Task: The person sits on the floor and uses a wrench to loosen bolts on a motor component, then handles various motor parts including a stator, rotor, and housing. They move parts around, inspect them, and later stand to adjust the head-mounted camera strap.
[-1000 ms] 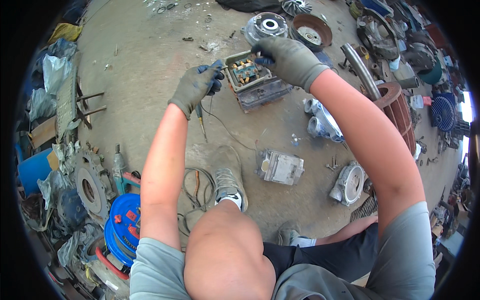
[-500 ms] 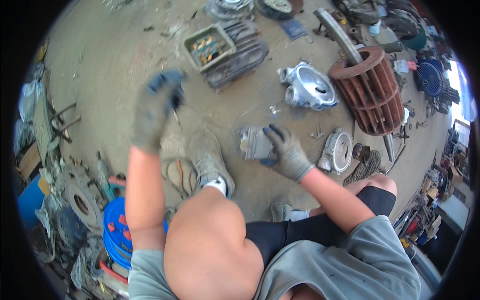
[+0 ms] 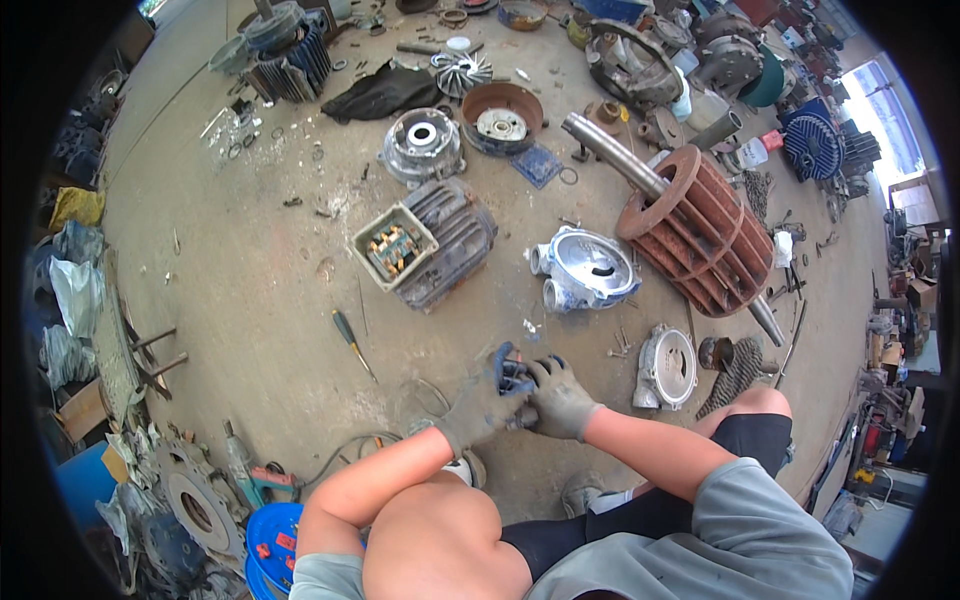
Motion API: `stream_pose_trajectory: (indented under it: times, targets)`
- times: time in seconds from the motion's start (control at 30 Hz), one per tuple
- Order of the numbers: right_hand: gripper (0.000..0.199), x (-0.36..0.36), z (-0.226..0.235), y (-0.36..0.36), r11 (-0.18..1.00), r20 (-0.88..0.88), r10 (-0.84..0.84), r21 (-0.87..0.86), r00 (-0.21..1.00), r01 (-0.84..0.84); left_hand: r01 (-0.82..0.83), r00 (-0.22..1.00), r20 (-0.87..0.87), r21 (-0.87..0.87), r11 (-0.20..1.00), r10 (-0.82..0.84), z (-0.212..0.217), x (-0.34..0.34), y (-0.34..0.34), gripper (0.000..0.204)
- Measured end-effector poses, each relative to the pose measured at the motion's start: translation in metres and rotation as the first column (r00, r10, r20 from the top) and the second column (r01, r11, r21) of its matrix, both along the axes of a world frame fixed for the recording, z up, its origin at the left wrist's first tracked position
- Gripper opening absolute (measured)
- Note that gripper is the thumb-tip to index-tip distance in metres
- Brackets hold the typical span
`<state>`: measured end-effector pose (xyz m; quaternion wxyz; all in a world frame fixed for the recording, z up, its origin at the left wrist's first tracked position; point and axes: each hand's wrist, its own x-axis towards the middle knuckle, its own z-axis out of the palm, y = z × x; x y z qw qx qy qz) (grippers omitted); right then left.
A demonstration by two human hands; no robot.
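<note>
Your gloved left hand (image 3: 487, 400) and right hand (image 3: 560, 398) meet below the ribbed grey motor (image 3: 440, 245), fingers clamped on a small part whose axis cannot be made out.

you are holding a small object (image 3: 517, 383) between your two gloved hands, low in the middle of the view, just above your knee. it is mostly hidden by the gloves, so its shape is not clear; only a little dark part is showing between the fingers. your left hand (image 3: 482, 402) is wrapping it from the left side and your right hand (image 3: 562, 398) is closing on it from the right. both grey gloves with blue tips are touching each other.
</note>
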<state>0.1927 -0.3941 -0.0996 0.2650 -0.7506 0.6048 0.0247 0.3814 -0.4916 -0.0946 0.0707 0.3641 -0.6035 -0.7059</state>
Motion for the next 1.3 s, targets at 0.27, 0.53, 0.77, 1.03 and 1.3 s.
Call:
stream_pose_trajectory:
  times: [0.27,0.53,0.77,1.03,1.3]
  targets:
    - [0.101,-0.045,0.149,-0.019,0.999,0.072,0.037,-0.03,0.997,-0.035,0.184,0.93,-0.138,-0.629,0.755,-0.342,0.128,-0.014,-0.05,0.075]
    - [0.061,-0.094,0.234,-0.115,0.945,0.237,0.17,-0.313,0.957,-0.091,0.217,0.922,0.248,-0.967,-0.133,-0.299,0.296,-0.097,-0.135,0.045]
    - [0.143,-0.144,0.274,-0.275,0.725,0.212,-0.179,-0.632,0.961,0.274,-0.725,0.685,-0.704,-0.633,0.271,0.187,0.277,0.012,-0.261,0.045]
    - [0.138,-0.215,0.23,-0.451,0.71,0.323,-0.49,-0.391,0.81,0.586,-0.907,0.414,-0.413,-0.12,0.403,0.811,0.044,0.115,-0.271,0.043]
    - [0.141,-0.281,0.079,-0.543,0.645,-0.167,-0.714,-0.537,0.68,0.545,-0.916,0.396,-0.129,0.009,0.4,0.909,-0.015,0.141,-0.205,0.04]
